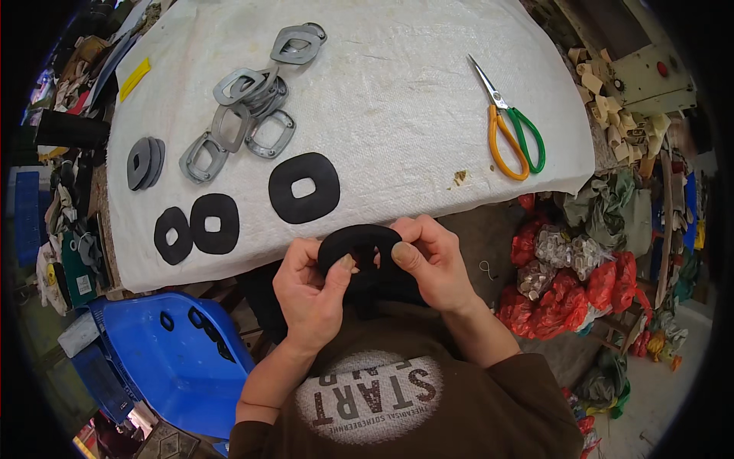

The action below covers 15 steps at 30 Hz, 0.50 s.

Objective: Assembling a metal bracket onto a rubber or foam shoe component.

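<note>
My left hand (309,297) and my right hand (442,269) hold a black, soft-looking padded ring (358,236) between them at the table's near edge. Each thumb presses on the ring beside its central hole, with fingers curled behind it; some fingertips show through the opening. On the white-covered table, a flat black rounded-square ring (325,191) lies just beyond my hands. Two similar black rings, one (205,236) partly against the other (164,239), lie to the left. Farther back is a loose pile of grey rounded frames (229,126), with a few more grey frames (294,44) behind it.
Scissors (501,122) with orange and green handles lie at the table's right. A small stack of grey pads (140,164) and a yellow strip (134,79) are at left. A blue chair (176,367) holding several black rings stands lower left; red bags (562,302) are at right.
</note>
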Tool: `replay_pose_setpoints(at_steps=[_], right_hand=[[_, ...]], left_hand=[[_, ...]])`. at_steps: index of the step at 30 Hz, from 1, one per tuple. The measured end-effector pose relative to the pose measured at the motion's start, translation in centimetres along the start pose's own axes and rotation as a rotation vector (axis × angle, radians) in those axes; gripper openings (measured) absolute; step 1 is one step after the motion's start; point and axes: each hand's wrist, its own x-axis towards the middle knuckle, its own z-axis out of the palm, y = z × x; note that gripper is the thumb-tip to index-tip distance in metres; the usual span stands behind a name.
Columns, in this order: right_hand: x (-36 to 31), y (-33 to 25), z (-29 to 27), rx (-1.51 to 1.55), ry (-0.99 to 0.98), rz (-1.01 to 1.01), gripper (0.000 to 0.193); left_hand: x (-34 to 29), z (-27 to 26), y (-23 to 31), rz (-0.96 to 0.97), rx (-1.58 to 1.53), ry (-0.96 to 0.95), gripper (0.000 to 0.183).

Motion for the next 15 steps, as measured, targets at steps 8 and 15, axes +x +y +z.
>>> replay_pose_setpoints(at_steps=[8, 15], right_hand=[[0.6, 1.0, 1.6, 0.600, -0.087, -0.061, 0.019], [0.9, 1.6, 1.6, 0.792, -0.255, -0.055, 0.020]], left_hand=[[0.5, -0.6, -0.6, -0.059, -0.276, -0.138, 0.017], [0.8, -0.7, -0.7, -0.041, -0.363, -0.263, 0.021]])
